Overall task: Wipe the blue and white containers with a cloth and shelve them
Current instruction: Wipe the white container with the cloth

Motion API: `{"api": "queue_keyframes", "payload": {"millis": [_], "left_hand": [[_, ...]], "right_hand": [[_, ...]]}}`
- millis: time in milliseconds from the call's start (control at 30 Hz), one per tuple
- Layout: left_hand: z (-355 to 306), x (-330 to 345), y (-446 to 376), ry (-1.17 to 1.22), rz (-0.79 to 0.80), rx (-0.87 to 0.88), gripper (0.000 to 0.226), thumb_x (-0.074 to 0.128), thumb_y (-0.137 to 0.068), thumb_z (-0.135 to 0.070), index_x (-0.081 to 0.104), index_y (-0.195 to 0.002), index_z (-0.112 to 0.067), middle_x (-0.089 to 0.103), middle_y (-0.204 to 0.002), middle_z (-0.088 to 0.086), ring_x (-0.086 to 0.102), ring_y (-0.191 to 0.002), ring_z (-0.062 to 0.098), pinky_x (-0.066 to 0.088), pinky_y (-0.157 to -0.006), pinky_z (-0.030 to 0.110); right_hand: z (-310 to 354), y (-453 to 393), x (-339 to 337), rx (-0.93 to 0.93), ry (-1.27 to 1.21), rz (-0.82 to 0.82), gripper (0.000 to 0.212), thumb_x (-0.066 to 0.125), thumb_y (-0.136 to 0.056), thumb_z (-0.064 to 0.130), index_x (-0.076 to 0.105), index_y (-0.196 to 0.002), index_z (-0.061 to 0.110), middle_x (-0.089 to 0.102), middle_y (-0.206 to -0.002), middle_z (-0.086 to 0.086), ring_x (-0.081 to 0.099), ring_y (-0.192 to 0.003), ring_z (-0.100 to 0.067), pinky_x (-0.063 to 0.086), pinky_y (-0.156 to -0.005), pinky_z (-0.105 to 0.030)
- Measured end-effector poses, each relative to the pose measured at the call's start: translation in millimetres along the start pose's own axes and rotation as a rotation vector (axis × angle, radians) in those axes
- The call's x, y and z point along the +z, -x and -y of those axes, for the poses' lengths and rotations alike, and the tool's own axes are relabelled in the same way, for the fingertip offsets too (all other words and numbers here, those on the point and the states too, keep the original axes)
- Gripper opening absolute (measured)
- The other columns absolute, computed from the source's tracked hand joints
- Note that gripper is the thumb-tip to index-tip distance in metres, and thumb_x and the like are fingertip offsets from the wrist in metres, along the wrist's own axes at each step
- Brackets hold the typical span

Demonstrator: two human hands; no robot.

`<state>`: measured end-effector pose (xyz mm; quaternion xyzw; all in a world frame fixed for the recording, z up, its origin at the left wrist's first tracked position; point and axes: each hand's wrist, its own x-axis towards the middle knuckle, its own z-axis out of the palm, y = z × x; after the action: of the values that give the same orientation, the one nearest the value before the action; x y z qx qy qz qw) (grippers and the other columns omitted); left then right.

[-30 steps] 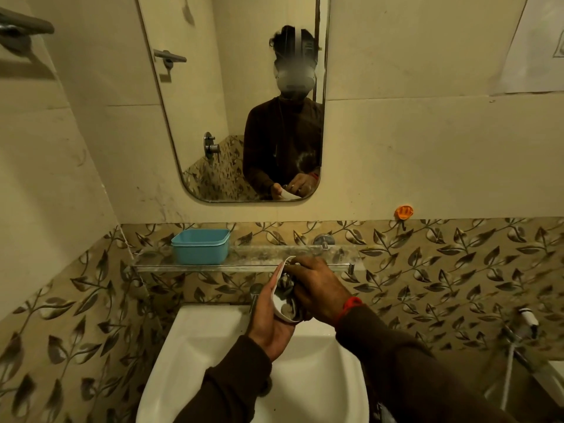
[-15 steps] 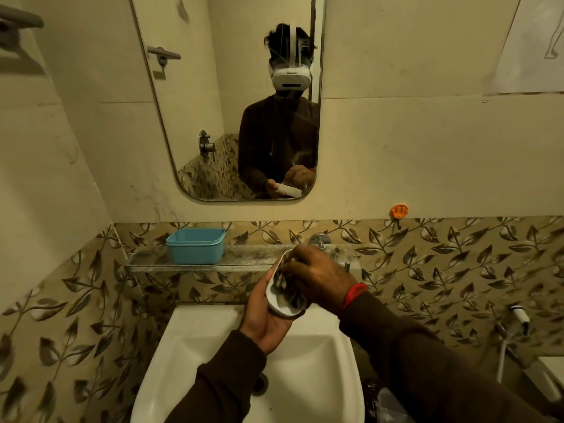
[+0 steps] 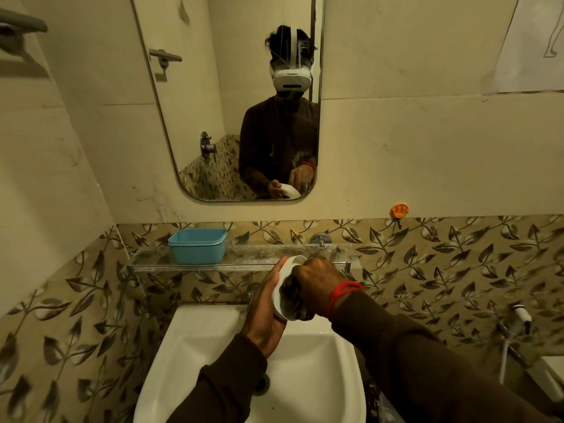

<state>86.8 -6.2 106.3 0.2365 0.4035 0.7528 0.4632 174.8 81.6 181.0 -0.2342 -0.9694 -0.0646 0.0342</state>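
My left hand cups a white container from behind, tilted on its side above the sink, its mouth facing right. My right hand, a red thread around the wrist, presses a dark patterned cloth into the container's mouth. The cloth fills most of the opening, so the inside is hidden. A blue rectangular container stands upright at the left end of the glass shelf, apart from both hands.
A white sink lies under my hands, with a tap on the leaf-patterned wall behind the shelf. A mirror hangs above. An orange hook sits on the wall at right, and a hand sprayer hangs lower right.
The white container has tipped a little and my right hand has shifted the cloth inside it. The blue container has not moved on the shelf.
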Motion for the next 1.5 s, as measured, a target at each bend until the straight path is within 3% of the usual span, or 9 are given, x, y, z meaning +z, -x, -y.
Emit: {"api": "queue_keyframes", "payload": {"millis": [200, 367, 500, 633, 867, 1033, 1133, 1200, 1500], "left_hand": [[-13, 2, 4, -0.111, -0.01, 0.055, 0.046, 0.048, -0.093, -0.043, 0.059, -0.137, -0.036, 0.059, -0.144, 0.003, 0.059, -0.128, 0.026, 0.06, -0.09, 0.039], [-18, -1, 5, -0.056, 0.018, 0.053, 0.042, 0.042, -0.099, -0.044, 0.055, -0.14, -0.041, 0.051, -0.148, 0.009, 0.053, -0.131, 0.036, 0.049, -0.102, 0.06], [-17, 0, 3, 0.016, 0.022, 0.065, 0.04, 0.036, -0.105, -0.039, 0.054, -0.14, -0.038, 0.052, -0.147, 0.011, 0.06, -0.126, 0.033, 0.054, -0.097, 0.055], [-19, 3, 2, 0.068, 0.02, 0.096, 0.042, 0.042, -0.101, -0.041, 0.054, -0.141, -0.037, 0.055, -0.145, 0.013, 0.063, -0.123, 0.03, 0.058, -0.089, 0.043], [-26, 12, -6, 0.089, -0.019, 0.114, 0.046, 0.035, -0.103, -0.05, 0.048, -0.145, -0.039, 0.053, -0.148, 0.012, 0.055, -0.132, 0.033, 0.053, -0.099, 0.051], [-10, 25, -2, 0.218, -0.031, 0.127, 0.044, 0.038, -0.103, -0.042, 0.047, -0.146, -0.038, 0.057, -0.146, 0.01, 0.058, -0.13, 0.03, 0.058, -0.089, 0.046], [-4, 28, -1, 0.269, -0.033, 0.102, 0.043, 0.037, -0.105, -0.04, 0.049, -0.146, -0.033, 0.058, -0.145, 0.011, 0.059, -0.128, 0.03, 0.058, -0.089, 0.045], [-2, 29, 0, 0.259, -0.046, 0.072, 0.045, 0.04, -0.103, -0.041, 0.049, -0.146, -0.03, 0.058, -0.145, 0.012, 0.057, -0.131, 0.032, 0.056, -0.093, 0.048], [0, 18, 3, 0.227, -0.054, 0.046, 0.049, 0.04, -0.103, -0.044, 0.05, -0.145, -0.022, 0.061, -0.141, 0.014, 0.062, -0.125, 0.029, 0.06, -0.084, 0.04]], "right_hand": [[17, 12, -7, -0.079, -0.215, 0.111, 0.036, 0.068, -0.082, 0.026, 0.06, -0.113, 0.01, 0.065, -0.11, -0.015, 0.058, -0.103, -0.033, 0.052, -0.088, -0.044], [17, 12, -10, -0.014, -0.614, 0.153, 0.028, 0.054, -0.089, 0.022, 0.058, -0.115, 0.012, 0.067, -0.106, -0.014, 0.063, -0.09, -0.027, 0.053, -0.077, -0.034], [8, 13, -14, 0.119, -1.115, 0.303, 0.023, 0.057, -0.092, 0.02, 0.057, -0.114, 0.013, 0.065, -0.1, -0.012, 0.065, -0.086, -0.025, 0.057, -0.08, -0.039], [8, 15, -16, 0.162, -1.624, 0.223, 0.026, 0.048, -0.091, -0.005, 0.053, -0.117, -0.007, 0.06, -0.098, -0.02, 0.06, -0.088, -0.03, 0.052, -0.085, -0.045], [7, 4, -14, 0.295, -2.095, -0.107, 0.024, 0.053, -0.089, -0.005, 0.06, -0.109, 0.005, 0.07, -0.09, -0.01, 0.067, -0.082, -0.022, 0.056, -0.077, -0.035], [3, -16, 1, 0.54, -1.566, -0.584, 0.022, 0.068, -0.083, 0.005, 0.059, -0.093, 0.022, 0.069, -0.094, -0.004, 0.066, -0.09, -0.021, 0.056, -0.077, -0.032], [-1, -15, 11, 0.345, -0.979, -0.654, 0.025, 0.065, -0.085, 0.011, 0.062, -0.106, 0.023, 0.065, -0.096, 0.007, 0.059, -0.088, -0.009, 0.044, -0.072, -0.013], [-3, -14, 15, 0.274, -0.78, -0.641, 0.026, 0.062, -0.086, 0.012, 0.064, -0.111, 0.02, 0.069, -0.1, 0.001, 0.06, -0.09, -0.014, 0.048, -0.078, -0.022], [6, 0, 9, 0.106, -0.781, -0.502, 0.017, 0.062, -0.087, 0.01, 0.058, -0.103, 0.015, 0.066, -0.103, -0.006, 0.059, -0.094, -0.019, 0.054, -0.085, -0.035]]}}
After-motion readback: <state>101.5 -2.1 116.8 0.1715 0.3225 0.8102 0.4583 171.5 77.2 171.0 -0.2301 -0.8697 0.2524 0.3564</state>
